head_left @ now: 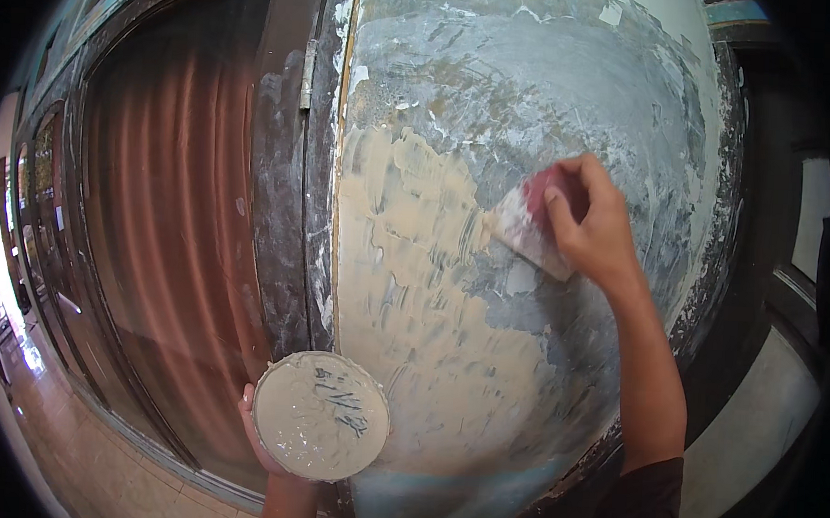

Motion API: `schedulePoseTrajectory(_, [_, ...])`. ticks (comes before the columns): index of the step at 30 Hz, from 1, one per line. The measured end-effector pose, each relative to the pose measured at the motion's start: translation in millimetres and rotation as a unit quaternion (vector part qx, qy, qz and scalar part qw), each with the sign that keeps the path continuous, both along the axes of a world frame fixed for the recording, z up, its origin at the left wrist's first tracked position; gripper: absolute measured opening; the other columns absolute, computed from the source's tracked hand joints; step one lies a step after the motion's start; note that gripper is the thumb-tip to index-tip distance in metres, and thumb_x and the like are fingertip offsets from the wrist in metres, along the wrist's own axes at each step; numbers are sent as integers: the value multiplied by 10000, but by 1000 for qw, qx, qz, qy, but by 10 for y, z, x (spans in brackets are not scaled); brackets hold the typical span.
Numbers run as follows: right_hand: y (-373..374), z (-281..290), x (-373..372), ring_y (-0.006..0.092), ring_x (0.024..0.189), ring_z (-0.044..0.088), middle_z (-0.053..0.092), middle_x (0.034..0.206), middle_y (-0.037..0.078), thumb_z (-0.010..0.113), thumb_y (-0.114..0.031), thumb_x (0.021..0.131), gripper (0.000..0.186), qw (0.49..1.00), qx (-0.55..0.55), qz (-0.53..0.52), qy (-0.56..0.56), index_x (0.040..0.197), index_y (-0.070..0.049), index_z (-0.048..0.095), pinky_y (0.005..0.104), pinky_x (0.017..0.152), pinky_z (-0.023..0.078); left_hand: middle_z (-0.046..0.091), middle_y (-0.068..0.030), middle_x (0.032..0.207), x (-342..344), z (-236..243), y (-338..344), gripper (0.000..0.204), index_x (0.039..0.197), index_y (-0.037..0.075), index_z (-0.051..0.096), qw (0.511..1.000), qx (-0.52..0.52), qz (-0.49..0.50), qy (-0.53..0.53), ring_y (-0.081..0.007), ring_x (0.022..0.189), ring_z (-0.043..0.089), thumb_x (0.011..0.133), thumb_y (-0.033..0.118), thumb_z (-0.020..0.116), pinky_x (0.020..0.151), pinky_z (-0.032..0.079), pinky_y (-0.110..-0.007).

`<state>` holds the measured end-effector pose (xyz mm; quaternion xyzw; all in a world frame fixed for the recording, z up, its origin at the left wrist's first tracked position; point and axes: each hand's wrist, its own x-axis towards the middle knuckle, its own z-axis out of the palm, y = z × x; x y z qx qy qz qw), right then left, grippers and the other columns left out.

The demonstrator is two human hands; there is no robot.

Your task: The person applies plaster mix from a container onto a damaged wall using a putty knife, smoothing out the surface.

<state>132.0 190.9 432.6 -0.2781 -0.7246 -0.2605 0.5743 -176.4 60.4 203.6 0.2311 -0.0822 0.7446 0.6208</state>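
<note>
My right hand (pixel 594 221) grips a putty scraper (pixel 528 222), its red upper part between thumb and fingers. The scraper's pale, putty-smeared blade meets the grey wall (pixel 571 90) at the right border of a patch of cream putty (pixel 406 249). That patch is rough and streaky, with grey showing through in places. Lower down, my left hand (pixel 257 437) supports a round disc-like holder (pixel 385 424) from beneath and the left side. Cream putty covers its face, with dark scrape marks across it. Most of the left fingers are hidden behind it.
Left of the putty runs a dark wooden frame (pixel 288 207) with a metal hinge (pixel 307 74). Beyond it, a reddish-brown curtain (pixel 171 221) hangs behind glass. A dark panelled door or frame (pixel 757 265) stands right of the wall. Tiled floor (pixel 83 430) shows at lower left.
</note>
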Motion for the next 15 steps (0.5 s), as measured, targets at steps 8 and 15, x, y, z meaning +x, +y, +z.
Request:
schedulePoseTrajectory(8, [-97, -156, -56, 325, 907, 642, 653, 964, 161, 697, -131, 894, 272, 997, -55, 26, -46, 1135, -36, 613, 428, 879, 464, 620, -156, 1389, 37, 37, -70, 718, 1409, 108, 603, 999, 32, -24, 4, -414, 1202, 612, 987, 656, 407, 958, 526, -634])
schedulePoseTrajectory(15, [-63, 207, -50, 324, 927, 639, 658, 981, 149, 693, -147, 894, 273, 986, -86, 120, 83, 1134, -43, 615, 425, 895, 451, 617, -161, 1392, 42, 30, -74, 726, 1411, 98, 597, 1000, 11, -10, 18, -406, 1203, 612, 989, 656, 404, 967, 529, -615])
